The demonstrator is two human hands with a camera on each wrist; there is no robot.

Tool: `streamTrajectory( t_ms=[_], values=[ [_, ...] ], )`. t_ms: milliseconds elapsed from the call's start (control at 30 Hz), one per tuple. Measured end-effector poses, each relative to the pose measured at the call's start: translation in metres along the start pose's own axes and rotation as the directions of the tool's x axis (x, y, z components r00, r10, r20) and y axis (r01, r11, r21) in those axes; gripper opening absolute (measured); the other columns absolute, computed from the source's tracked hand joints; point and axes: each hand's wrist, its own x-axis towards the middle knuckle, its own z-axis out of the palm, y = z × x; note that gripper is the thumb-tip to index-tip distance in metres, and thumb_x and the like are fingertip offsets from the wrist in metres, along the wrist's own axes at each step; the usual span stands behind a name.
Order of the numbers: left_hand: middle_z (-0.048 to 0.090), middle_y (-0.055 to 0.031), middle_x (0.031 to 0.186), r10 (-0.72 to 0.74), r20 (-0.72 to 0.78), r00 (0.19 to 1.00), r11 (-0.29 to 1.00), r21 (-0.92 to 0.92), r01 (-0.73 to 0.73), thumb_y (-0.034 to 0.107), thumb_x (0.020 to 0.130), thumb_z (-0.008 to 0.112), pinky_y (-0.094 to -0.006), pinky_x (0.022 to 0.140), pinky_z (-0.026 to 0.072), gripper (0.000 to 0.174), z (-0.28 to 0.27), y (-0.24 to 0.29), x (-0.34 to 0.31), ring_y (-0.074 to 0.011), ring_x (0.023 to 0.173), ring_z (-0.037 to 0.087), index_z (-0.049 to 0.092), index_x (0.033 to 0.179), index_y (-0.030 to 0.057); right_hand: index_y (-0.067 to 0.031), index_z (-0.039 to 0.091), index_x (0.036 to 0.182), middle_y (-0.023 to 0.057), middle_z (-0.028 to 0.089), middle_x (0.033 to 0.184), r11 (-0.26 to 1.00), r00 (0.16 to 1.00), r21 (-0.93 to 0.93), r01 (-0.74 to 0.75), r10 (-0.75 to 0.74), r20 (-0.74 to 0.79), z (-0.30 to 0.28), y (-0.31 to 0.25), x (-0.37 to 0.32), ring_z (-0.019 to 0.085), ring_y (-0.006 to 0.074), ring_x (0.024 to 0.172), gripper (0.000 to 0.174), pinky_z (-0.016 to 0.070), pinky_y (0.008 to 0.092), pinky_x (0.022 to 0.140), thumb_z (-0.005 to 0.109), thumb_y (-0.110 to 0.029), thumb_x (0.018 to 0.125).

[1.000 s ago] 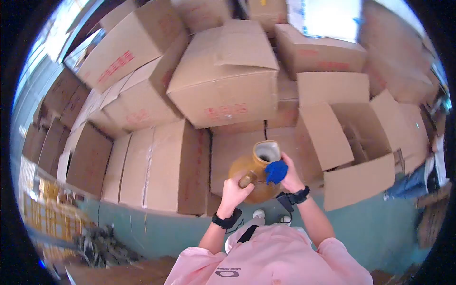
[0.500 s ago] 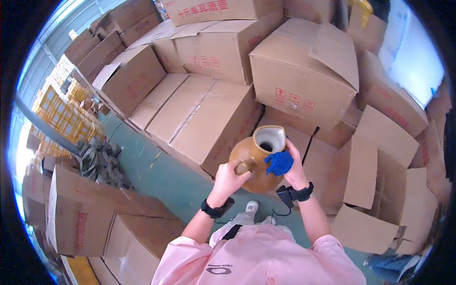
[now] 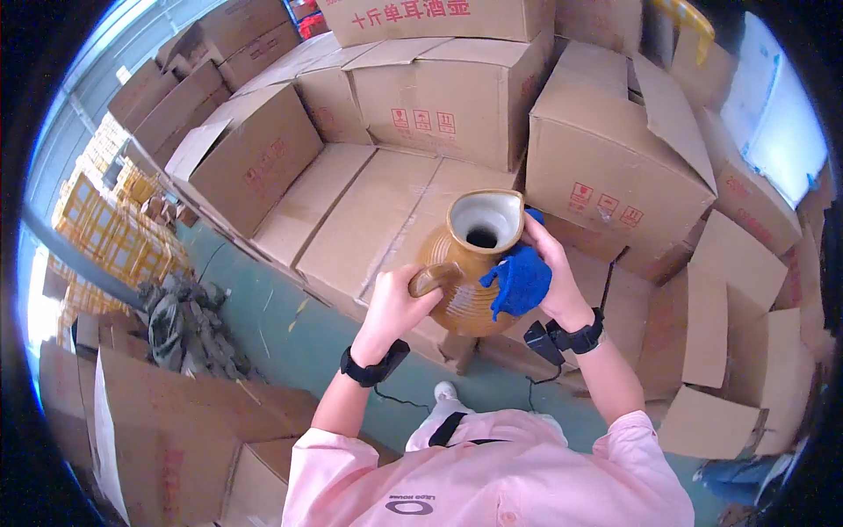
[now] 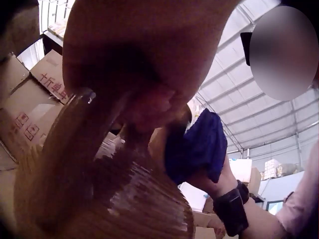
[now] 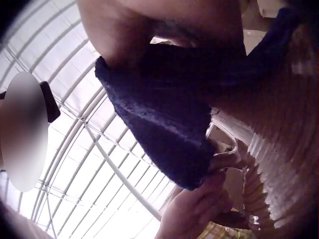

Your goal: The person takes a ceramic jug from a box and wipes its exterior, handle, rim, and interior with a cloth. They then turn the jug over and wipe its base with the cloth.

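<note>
A brown ribbed jug (image 3: pixel 470 303) with a pale glazed inside and a pouring lip is held upright in front of the body. My left hand (image 3: pixel 399 303) grips its looped handle (image 3: pixel 434 278). On the other side my right hand (image 3: pixel 558 277) holds a blue cloth (image 3: pixel 524 279) against the jug near its neck, fingers partly hidden behind it. The left wrist view shows the handle (image 4: pixel 75 149) close up with the hand round it. In the right wrist view the cloth (image 5: pixel 159 119) hangs from the hand beside the ribbed wall.
Closed cartons (image 3: pixel 351 211) lie behind the jug, with larger boxes (image 3: pixel 615 158) stacked further back. An open carton (image 3: pixel 746 351) stands at the right. More cardboard (image 3: pixel 176 413) is at the lower left, near a dark crumpled heap (image 3: pixel 189 329) on the green floor (image 3: pixel 263 307).
The head view has swung leftward, bringing more of the left-hand cartons and floor in. The jug is higher in view and nearer, still held by both hands; the cloth shows larger.
</note>
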Motion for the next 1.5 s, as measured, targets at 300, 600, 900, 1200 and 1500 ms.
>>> streamTrajectory(
  t_ms=[300, 600, 900, 1200, 1500],
  values=[
    [0.063, -0.0173, 0.065, 0.092, 0.16, 0.983, 0.993, 0.058, -0.102, 0.01, 0.073, 0.068, -0.0318, 0.056, 0.0508, 0.019, -0.044, -0.105, 0.063, -0.024, 0.06, 0.066, 0.061, 0.086, -0.0028, 0.003, 0.03, 0.139, 0.0128, 0.047, 0.132, 0.999, 0.991, -0.022, -0.042, 0.039, -0.126, 0.051, 0.065, 0.06, 0.048, 0.02, 0.12, 0.065, 0.0426, 0.0326, 0.098, 0.064, -0.003, 0.084],
    [0.064, -0.0231, 0.083, 0.108, 0.189, 0.976, 0.989, 0.075, -0.124, 0.016, 0.078, 0.069, -0.0416, 0.068, 0.0528, 0.034, -0.044, -0.111, 0.083, -0.039, 0.081, 0.064, 0.053, 0.105, 0.0018, -0.0001, 0.024, 0.143, 0.013, 0.043, 0.137, 0.964, 0.99, -0.259, 0.067, -0.097, -0.103, 0.037, 0.095, 0.073, 0.043, 0.0222, 0.125, 0.081, 0.0346, 0.0349, 0.105, 0.071, -0.005, 0.077],
    [0.065, -0.0208, 0.089, 0.005, 0.053, 0.999, 0.999, 0.033, -0.007, 0.024, 0.082, 0.07, -0.039, 0.07, 0.0527, 0.037, -0.032, -0.09, 0.079, -0.0353, 0.084, 0.065, 0.05, 0.101, -0.0012, -0.0032, 0.032, 0.136, 0.0215, 0.038, 0.137, 0.593, 0.995, -0.805, 0.012, -0.088, -0.05, 0.031, 0.112, 0.079, 0.027, 0.0413, 0.134, 0.091, 0.027, 0.0478, 0.107, 0.078, -0.026, 0.061],
    [0.065, -0.0183, 0.081, 0.098, -0.127, 0.987, 0.994, -0.034, -0.103, 0.022, 0.083, 0.07, -0.0334, 0.06, 0.052, 0.033, -0.018, -0.096, 0.07, -0.0268, 0.07, 0.066, 0.051, 0.097, -0.0008, -0.0083, 0.036, 0.137, 0.0171, 0.029, 0.146, 0.61, 0.992, -0.789, 0.072, -0.125, -0.006, 0.02, 0.124, 0.069, 0.018, 0.0443, 0.137, 0.087, 0.0221, 0.0532, 0.109, 0.078, -0.028, 0.064],
    [0.062, -0.0178, 0.079, 0.073, -0.203, 0.977, 0.996, -0.03, -0.08, 0.023, 0.081, 0.072, -0.0349, 0.057, 0.0492, 0.034, -0.011, -0.102, 0.069, -0.0291, 0.066, 0.062, 0.051, 0.096, -0.0002, -0.0077, 0.022, 0.145, 0.0169, 0.018, 0.151, 0.8, 0.99, -0.59, 0.109, -0.142, -0.009, -0.001, 0.134, 0.028, 0.02, 0.0306, 0.139, 0.105, 0.0189, 0.0397, 0.114, 0.084, -0.016, 0.061]
  ],
)
